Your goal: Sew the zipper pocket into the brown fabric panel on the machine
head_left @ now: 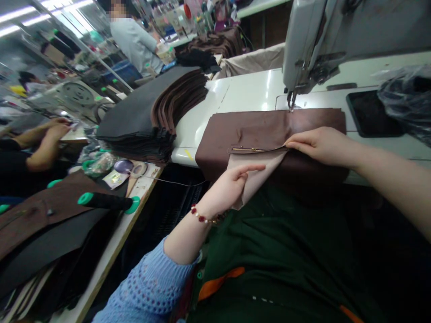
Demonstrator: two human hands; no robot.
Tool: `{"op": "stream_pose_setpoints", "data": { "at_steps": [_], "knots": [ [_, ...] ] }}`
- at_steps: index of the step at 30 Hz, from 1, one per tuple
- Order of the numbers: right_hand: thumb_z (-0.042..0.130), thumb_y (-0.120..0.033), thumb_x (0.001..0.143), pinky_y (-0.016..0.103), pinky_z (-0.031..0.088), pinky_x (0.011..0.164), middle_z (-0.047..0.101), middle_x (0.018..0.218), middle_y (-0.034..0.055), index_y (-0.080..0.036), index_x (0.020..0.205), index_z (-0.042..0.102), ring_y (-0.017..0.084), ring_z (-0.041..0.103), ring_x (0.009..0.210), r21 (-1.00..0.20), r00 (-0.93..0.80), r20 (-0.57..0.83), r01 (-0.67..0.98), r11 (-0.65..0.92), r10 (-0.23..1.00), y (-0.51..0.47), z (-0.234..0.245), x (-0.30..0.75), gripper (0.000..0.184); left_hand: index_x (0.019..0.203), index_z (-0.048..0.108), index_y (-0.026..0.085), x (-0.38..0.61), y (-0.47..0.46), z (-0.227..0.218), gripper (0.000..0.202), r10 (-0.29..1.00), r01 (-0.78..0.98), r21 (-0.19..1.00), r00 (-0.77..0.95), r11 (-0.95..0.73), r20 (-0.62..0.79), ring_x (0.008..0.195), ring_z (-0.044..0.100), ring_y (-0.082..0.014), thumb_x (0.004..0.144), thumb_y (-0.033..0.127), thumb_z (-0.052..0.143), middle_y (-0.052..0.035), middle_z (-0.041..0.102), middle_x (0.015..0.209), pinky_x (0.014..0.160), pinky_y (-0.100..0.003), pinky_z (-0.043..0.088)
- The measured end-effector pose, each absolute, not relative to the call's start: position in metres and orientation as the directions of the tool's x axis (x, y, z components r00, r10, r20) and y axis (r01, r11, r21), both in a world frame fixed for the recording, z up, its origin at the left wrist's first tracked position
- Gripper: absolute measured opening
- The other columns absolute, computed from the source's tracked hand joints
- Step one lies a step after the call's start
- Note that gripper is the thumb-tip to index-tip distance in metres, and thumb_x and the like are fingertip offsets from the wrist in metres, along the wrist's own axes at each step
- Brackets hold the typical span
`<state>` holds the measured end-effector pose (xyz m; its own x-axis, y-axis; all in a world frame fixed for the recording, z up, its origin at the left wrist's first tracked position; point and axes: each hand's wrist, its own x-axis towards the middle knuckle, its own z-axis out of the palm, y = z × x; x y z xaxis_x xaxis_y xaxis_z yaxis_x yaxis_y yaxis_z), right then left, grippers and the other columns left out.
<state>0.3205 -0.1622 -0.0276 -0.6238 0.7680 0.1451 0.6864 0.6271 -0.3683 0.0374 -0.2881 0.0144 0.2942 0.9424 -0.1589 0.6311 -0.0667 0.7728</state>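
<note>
White and glossy, a sewing-machine table runs ahead under fluorescent tubes. On it, the right hand lies open, its fingers together and pressed flat at the end of a gold zipper. The left hand has its fingers stretched across a fold of pale beige lining, with the cloth running under them. Whether its thumb pinches that fold, I cannot tell.

The zipper sits in a slit in a dark brown fabric panel, and the lining hangs out below it, over the panel's near edge and toward the person's lap. The panel lies across the table, its far edge just under the needle of the sewing machine. A beaded bracelet in red and white circles the left wrist, above a blue knit sleeve.

Farther out, a tall stack of cut dark pieces rests just left of the panel – brown edges layered along one side. A black mat and a crumpled plastic bag lie to the right. Beyond, 2 co-workers appear: one in a grey shirt, and another person's hands at a neighbouring machine.
</note>
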Motion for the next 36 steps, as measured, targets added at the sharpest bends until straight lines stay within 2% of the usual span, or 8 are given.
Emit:
{"op": "stream_pose_setpoints", "data": {
  "at_steps": [4, 13, 15, 19, 23, 27, 30, 36],
  "knots": [
    [0.044, -0.052, 0.102, 0.039, 0.051, 0.079, 0.080, 0.107, 0.0031, -0.029, 0.112, 0.078, 0.028, 0.074, 0.095, -0.407, -0.639, 0.161, 0.651, 0.641, 0.752, -0.160, -0.029, 0.323, 0.043, 0.124, 0.075, 0.028, 0.014, -0.264, 0.007, 0.043, 0.959, 0.615, 0.786, 0.254, -0.059, -0.126, 0.120, 0.065, -0.0203, 0.101, 0.014, 0.041, -0.0018, 0.072, 0.127, 0.114, -0.037, 0.045],
    [0.050, -0.037, 0.102, 0.037, 0.056, 0.090, 0.078, 0.117, 0.0023, -0.026, 0.116, 0.077, 0.024, 0.073, 0.106, -0.340, -0.750, 0.307, 0.489, 0.803, 0.586, -0.168, -0.038, 0.328, 0.032, 0.110, 0.081, 0.030, 0.003, -0.243, -0.030, 0.048, 0.931, 0.819, 0.443, 0.316, -0.364, 0.181, 0.080, 0.058, -0.0161, 0.094, 0.003, 0.045, -0.0034, 0.054, 0.091, 0.077, -0.029, 0.055],
    [0.052, -0.026, 0.099, 0.039, 0.054, 0.100, 0.076, 0.126, 0.0010, -0.026, 0.123, 0.074, 0.024, 0.070, 0.116, -0.295, -0.769, 0.339, 0.460, 0.838, 0.542, -0.173, -0.042, 0.331, 0.032, 0.109, 0.080, 0.030, 0.008, -0.247, -0.031, 0.036, 0.898, 0.861, 0.285, 0.352, -0.422, 0.264, 0.088, 0.059, -0.0205, 0.097, 0.011, 0.052, -0.0057, 0.056, 0.098, 0.081, -0.035, 0.057],
    [0.049, -0.012, 0.094, 0.045, 0.049, 0.112, 0.070, 0.137, -0.0005, -0.025, 0.131, 0.071, 0.025, 0.064, 0.128, -0.272, -0.767, 0.343, 0.471, 0.839, 0.542, -0.181, -0.047, 0.334, 0.044, 0.109, 0.072, 0.017, 0.027, -0.254, -0.025, 0.022, 0.771, 0.810, 0.019, 0.550, -0.585, 0.321, 0.135, 0.051, -0.0331, 0.096, 0.010, 0.056, -0.0144, 0.058, 0.137, 0.116, -0.055, 0.045],
    [0.048, -0.009, 0.091, 0.044, 0.051, 0.111, 0.072, 0.133, 0.0009, -0.024, 0.128, 0.072, 0.024, 0.066, 0.125, -0.315, -0.751, 0.332, 0.482, 0.818, 0.571, -0.183, -0.044, 0.331, 0.047, 0.110, 0.059, 0.012, 0.056, -0.245, -0.024, 0.020, 0.780, 0.787, 0.102, 0.568, -0.608, 0.265, 0.142, 0.049, -0.0321, 0.092, 0.007, 0.056, -0.0198, 0.057, 0.142, 0.126, -0.053, 0.037],
    [0.047, -0.006, 0.088, 0.040, 0.053, 0.108, 0.073, 0.131, 0.0034, -0.021, 0.126, 0.073, 0.023, 0.067, 0.122, -0.359, -0.752, 0.329, 0.460, 0.812, 0.571, -0.179, -0.041, 0.327, 0.049, 0.112, 0.054, 0.017, 0.089, -0.233, -0.035, 0.023, 0.813, 0.775, 0.275, 0.478, -0.569, 0.333, 0.123, 0.059, -0.0293, 0.094, 0.025, 0.066, -0.0140, 0.061, 0.127, 0.107, -0.045, 0.053],
    [0.046, -0.005, 0.088, 0.037, 0.054, 0.105, 0.074, 0.130, 0.0016, -0.022, 0.127, 0.073, 0.020, 0.069, 0.119, -0.445, -0.730, 0.310, 0.454, 0.772, 0.608, -0.177, -0.040, 0.328, 0.050, 0.105, 0.057, 0.019, 0.105, -0.230, -0.048, 0.012, 0.843, 0.815, 0.293, 0.381, -0.499, 0.379, 0.100, 0.062, -0.0250, 0.096, 0.021, 0.064, -0.0073, 0.064, 0.105, 0.089, -0.037, 0.056],
    [0.052, -0.014, 0.097, 0.036, 0.051, 0.102, 0.074, 0.118, 0.0068, -0.018, 0.120, 0.072, 0.021, 0.067, 0.112, -0.595, -0.446, 0.394, 0.543, 0.593, 0.804, -0.192, -0.038, 0.326, 0.030, 0.108, 0.063, 0.023, 0.107, -0.228, -0.057, 0.018, 0.876, 0.835, 0.359, 0.263, -0.417, 0.405, 0.098, 0.063, -0.0221, 0.093, 0.014, 0.066, -0.0025, 0.066, 0.101, 0.086, -0.032, 0.051]
  ]
}}
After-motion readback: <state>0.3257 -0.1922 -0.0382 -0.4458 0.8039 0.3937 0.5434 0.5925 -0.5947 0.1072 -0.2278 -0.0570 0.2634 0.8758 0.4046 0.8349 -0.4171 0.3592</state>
